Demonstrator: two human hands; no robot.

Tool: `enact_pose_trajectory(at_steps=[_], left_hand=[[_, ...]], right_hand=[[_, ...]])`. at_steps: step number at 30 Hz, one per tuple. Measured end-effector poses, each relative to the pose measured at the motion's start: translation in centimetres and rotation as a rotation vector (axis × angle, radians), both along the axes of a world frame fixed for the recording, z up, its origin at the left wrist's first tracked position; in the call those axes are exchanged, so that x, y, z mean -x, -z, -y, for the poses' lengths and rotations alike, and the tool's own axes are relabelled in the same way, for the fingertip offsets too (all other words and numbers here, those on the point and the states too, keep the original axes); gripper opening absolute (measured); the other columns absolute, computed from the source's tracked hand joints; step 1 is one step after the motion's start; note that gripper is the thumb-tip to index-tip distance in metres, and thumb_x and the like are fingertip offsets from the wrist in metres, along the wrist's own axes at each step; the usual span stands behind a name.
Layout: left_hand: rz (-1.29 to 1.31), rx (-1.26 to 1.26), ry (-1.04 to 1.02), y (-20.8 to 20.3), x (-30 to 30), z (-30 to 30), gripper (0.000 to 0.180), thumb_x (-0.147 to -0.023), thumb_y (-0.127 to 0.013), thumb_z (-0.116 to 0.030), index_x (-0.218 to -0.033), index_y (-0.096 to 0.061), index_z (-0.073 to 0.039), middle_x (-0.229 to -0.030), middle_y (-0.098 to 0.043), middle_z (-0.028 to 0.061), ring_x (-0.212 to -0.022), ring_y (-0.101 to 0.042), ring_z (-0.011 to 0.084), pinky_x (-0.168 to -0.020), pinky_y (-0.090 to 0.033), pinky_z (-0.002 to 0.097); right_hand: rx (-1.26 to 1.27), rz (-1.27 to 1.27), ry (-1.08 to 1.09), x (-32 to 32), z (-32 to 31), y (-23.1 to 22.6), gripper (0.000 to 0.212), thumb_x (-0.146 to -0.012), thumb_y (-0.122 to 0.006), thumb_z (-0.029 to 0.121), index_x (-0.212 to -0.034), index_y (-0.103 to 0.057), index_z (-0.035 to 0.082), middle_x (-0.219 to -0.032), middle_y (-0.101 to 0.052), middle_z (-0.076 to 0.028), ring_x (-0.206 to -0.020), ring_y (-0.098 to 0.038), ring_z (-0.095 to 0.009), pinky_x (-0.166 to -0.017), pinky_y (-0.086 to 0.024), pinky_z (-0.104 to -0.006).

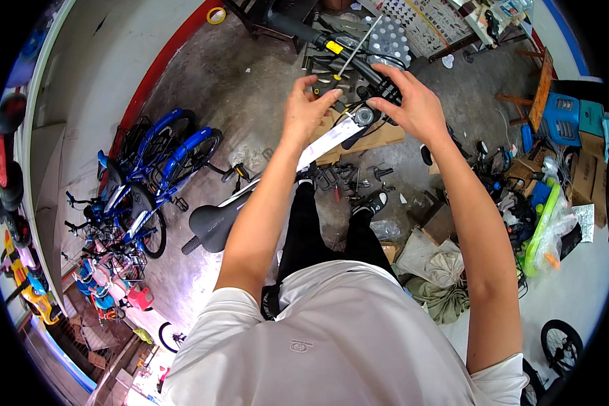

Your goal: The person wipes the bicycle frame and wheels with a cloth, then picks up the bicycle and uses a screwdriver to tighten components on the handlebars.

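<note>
A bicycle with a white frame (pixel 331 137) and a black saddle (pixel 214 227) stands in front of me, leaning to my left. My left hand (pixel 306 111) is above the frame, its thumb and fingers around the handle of a screwdriver (pixel 348 63). The long bare shaft points up and away, crossing over the black handlebar (pixel 354 57), which carries a yellow label. My right hand (pixel 415 107) curls thumb and fingers around the handlebar's dark clamp, beside the round cap (pixel 364 116) on top of the stem. Its palm side is hidden.
Flattened cardboard (pixel 379 140) and scattered tools (pixel 345 179) lie beneath the bicycle. Blue bicycles (pixel 152 159) stand at the left wall. Cloth sacks (pixel 432 260) and a lime-green part (pixel 543 227) are piled at right. A wooden stool (pixel 541 88) and blue crate (pixel 563 116) stand far right.
</note>
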State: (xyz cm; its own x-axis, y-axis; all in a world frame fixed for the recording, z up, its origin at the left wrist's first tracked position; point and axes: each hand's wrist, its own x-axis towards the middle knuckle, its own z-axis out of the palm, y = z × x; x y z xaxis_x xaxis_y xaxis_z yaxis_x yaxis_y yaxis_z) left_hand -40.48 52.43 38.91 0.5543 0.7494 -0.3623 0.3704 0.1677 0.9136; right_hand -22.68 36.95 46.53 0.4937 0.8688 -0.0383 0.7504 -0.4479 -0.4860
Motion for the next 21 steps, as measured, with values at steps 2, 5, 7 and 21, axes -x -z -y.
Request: enact_pose_trajectory(at_steps=[2,5,7,21], left_hand=[[0.155,0.352,-0.118,-0.3,-0.3,1.0,0.067,-0.091,-0.086,-0.021,-0.145,-0.05,-0.004,-0.094,-0.072,0.0061,-0.072,-0.067,0.0122,-0.06,-0.048,0.0236],[0.36,0.204,-0.355,0.5,-0.3,1.2,0.05,-0.095,-0.081,-0.019,-0.133,-0.054,-0.004,-0.095,-0.072,0.0052,-0.074,-0.065,0.0119,-0.061,-0.048,0.0249],[0.378,0.05,-0.451,0.5,0.8,-0.4,0.035,-0.101,-0.073,-0.02,-0.128,-0.055,-0.007,-0.103,-0.071,0.0042,-0.086,-0.064,0.0109,-0.066,-0.049,0.026],[0.305,0.12,-0.177,1.8,12.8,-4.3,0.038,-0.112,-0.055,-0.023,-0.146,-0.061,-0.01,-0.107,-0.068,0.0021,-0.092,-0.058,0.0106,-0.087,-0.048,0.026]], right_hand=[[0.001,-0.014,0.008,0.0,-0.1,-0.1,0.061,-0.088,-0.078,0.049,-0.144,-0.057,0.034,-0.11,-0.069,-0.008,-0.097,-0.071,-0.031,-0.083,-0.056,-0.0442],[0.044,-0.055,0.027,0.4,-0.2,-0.7,0.063,-0.087,-0.079,0.049,-0.144,-0.058,0.033,-0.112,-0.07,-0.007,-0.098,-0.071,-0.031,-0.083,-0.056,-0.0438],[-0.026,-0.039,0.005,0.4,-0.4,-0.4,0.063,-0.087,-0.08,0.049,-0.144,-0.058,0.032,-0.114,-0.07,-0.007,-0.098,-0.071,-0.032,-0.084,-0.056,-0.0434],[-0.021,-0.081,0.026,0.1,-0.3,0.1,0.066,-0.083,-0.085,0.042,-0.142,-0.061,0.028,-0.124,-0.071,-0.006,-0.106,-0.071,-0.029,-0.087,-0.056,-0.0402]])
